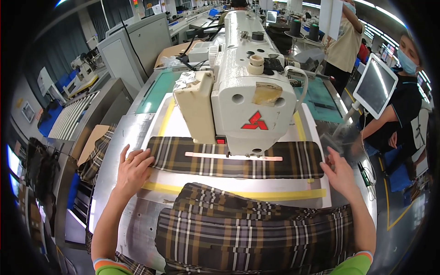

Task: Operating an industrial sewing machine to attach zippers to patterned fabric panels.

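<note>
A plaid cloth strip lies flat beneath a white sewing machine; I judge it light, soft, easily creased, best taken by its short ends. The left hand and right hand, fingers loosely spread, are at those ends. Underneath, a taped white sheet covers a metal counter; masked co-workers stand rightward.

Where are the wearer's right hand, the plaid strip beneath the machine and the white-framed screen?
Right hand (pixel 340 173), head view: its middle.
Plaid strip (pixel 234 169), head view: fabric toward its near edge.
White-framed screen (pixel 375 85), head view: middle of its display.
</note>
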Action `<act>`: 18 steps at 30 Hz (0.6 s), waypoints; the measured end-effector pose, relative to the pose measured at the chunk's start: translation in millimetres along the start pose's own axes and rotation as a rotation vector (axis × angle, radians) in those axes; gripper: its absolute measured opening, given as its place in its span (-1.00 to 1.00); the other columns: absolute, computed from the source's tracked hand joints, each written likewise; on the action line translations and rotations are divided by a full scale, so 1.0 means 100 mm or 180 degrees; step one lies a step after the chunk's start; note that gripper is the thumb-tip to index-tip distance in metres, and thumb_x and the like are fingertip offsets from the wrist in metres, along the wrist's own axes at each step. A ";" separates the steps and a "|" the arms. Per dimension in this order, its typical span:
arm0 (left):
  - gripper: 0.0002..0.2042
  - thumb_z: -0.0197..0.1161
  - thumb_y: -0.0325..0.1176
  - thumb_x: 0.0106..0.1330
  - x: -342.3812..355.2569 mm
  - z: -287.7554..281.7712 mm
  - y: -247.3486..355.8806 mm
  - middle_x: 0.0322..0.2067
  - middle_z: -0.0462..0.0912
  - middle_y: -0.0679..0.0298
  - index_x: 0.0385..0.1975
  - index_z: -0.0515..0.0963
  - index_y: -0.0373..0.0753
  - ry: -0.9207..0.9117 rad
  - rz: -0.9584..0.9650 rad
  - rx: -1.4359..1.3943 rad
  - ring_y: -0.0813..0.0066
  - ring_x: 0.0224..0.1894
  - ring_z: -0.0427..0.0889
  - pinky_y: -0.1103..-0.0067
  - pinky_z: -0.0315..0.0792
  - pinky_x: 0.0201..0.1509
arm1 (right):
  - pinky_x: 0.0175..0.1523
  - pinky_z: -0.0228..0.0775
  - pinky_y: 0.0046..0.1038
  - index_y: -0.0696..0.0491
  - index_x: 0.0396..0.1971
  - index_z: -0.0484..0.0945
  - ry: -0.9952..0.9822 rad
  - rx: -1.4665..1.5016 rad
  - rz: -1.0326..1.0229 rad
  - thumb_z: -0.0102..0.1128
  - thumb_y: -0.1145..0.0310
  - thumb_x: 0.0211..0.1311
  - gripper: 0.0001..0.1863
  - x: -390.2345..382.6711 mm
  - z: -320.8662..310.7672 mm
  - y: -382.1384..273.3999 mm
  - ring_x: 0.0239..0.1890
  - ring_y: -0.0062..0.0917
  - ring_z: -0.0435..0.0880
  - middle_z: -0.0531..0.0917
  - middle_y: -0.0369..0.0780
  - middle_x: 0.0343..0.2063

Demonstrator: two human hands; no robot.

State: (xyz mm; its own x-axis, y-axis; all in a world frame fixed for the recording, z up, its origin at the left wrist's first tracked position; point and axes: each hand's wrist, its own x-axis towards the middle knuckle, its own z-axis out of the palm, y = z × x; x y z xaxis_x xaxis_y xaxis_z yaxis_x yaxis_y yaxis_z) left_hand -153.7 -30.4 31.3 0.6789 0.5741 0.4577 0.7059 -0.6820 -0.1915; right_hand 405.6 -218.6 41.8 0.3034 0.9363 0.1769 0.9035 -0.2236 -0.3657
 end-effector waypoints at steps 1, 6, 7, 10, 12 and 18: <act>-0.64 0.36 -0.52 0.03 0.04 0.02 0.03 0.07 0.63 0.29 -0.10 0.64 -0.14 0.0004 0.0066 -0.0032 0.32 0.13 0.56 0.10 0.10 0.50 | 0.00 0.47 -0.24 0.08 0.32 0.34 0.0061 -0.0010 0.0044 0.23 0.13 0.34 -0.37 -0.01 0.01 0.10 -0.13 -0.21 0.63 0.67 -0.10 -0.24; -0.62 0.37 -0.54 0.02 0.20 0.09 0.24 0.09 0.63 0.29 -0.09 0.66 -0.11 -0.0044 0.0171 -0.0181 0.31 0.15 0.55 0.09 0.10 0.50 | -0.07 0.47 -0.19 0.14 0.36 0.27 -0.0106 -0.0310 0.0386 0.23 0.11 0.34 -0.31 0.07 -0.07 0.18 -0.17 -0.15 0.62 0.68 -0.04 -0.25; -0.62 0.37 -0.54 0.02 0.24 0.09 0.29 0.09 0.63 0.29 -0.09 0.66 -0.11 -0.0056 0.0181 -0.0189 0.31 0.15 0.55 0.09 0.10 0.50 | -0.07 0.47 -0.19 0.14 0.36 0.27 -0.0115 -0.0308 0.0401 0.23 0.11 0.34 -0.31 0.06 -0.07 0.20 -0.17 -0.15 0.62 0.68 -0.04 -0.25; -0.58 0.37 -0.55 -0.01 0.34 0.11 0.42 0.12 0.60 0.29 -0.07 0.66 -0.10 -0.0108 0.0332 -0.0360 0.30 0.18 0.52 0.08 0.15 0.48 | -0.03 0.45 -0.13 0.18 0.40 0.16 -0.0139 -0.0940 0.0288 0.28 0.21 0.27 -0.22 0.06 -0.11 0.33 -0.13 -0.02 0.59 0.67 0.05 -0.21; -0.55 0.35 -0.58 -0.07 0.40 0.14 0.49 0.12 0.61 0.29 -0.09 0.67 -0.09 -0.0064 0.0417 -0.0457 0.27 0.18 0.53 0.09 0.17 0.47 | -0.01 0.45 -0.12 0.18 0.40 0.17 -0.0105 -0.0946 0.0344 0.28 0.22 0.27 -0.22 0.07 -0.11 0.52 -0.10 -0.01 0.58 0.67 0.08 -0.19; -0.48 0.37 -0.61 -0.17 0.73 0.23 0.68 0.16 0.58 0.31 -0.10 0.71 -0.01 -0.0080 0.0752 -0.0953 0.22 0.21 0.49 0.09 0.22 0.42 | -0.09 0.49 -0.15 0.14 0.36 0.25 0.0303 -0.1046 0.0371 0.34 0.39 0.19 -0.26 0.03 -0.13 1.14 -0.20 -0.02 0.67 0.65 0.10 -0.17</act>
State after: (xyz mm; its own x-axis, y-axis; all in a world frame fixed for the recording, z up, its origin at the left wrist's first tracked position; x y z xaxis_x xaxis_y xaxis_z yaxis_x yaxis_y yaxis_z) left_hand -51.0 -24.8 32.2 0.8231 0.3938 0.4092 0.4416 -0.8969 -0.0253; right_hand 513.2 -244.9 12.5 0.4230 0.8734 0.2413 0.9056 -0.4170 -0.0778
